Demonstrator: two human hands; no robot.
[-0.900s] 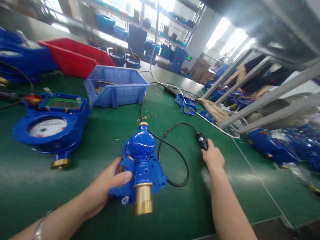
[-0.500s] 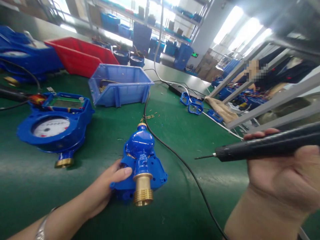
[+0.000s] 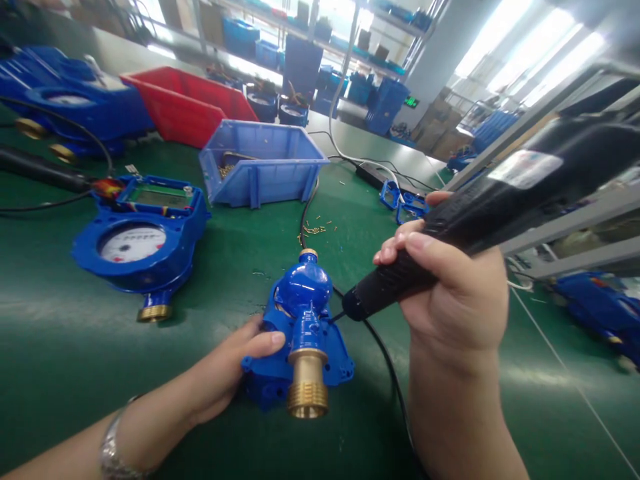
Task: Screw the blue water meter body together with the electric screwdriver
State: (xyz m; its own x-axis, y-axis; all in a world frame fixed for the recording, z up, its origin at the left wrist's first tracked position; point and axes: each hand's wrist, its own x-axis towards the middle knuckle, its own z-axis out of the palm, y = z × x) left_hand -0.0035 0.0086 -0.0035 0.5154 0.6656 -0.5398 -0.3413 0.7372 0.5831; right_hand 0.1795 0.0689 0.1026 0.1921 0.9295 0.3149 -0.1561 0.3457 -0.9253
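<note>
A blue water meter (image 3: pixel 306 293) with a brass threaded end lies face down on the green table. My left hand (image 3: pixel 250 360) is closed on its left side, thumb on top of the blue housing and the other fingers hidden beneath. In my right hand (image 3: pixel 445 293) is a black electric screwdriver (image 3: pixel 480 207), tilted down to the left. Its thin bit (image 3: pixel 338 317) meets the right side of the housing beside the meter's body; whether the tip sits in a hole I cannot tell.
Left stands another water meter (image 3: pixel 140 247), face up with a display. Behind are a light-blue bin (image 3: pixel 265 180) holding small brass pieces and a red bin (image 3: pixel 190 107). Loose screws (image 3: pixel 315 230) lie beyond the held meter. A black cable (image 3: pixel 390 360) runs across the table; blue frames (image 3: pixel 410 210) lie farther right.
My right hand has brought the screwdriver left, from beside the meter to its housing, tilting it more steeply. My left hand keeps its hold on the meter. The whole view has shifted.
</note>
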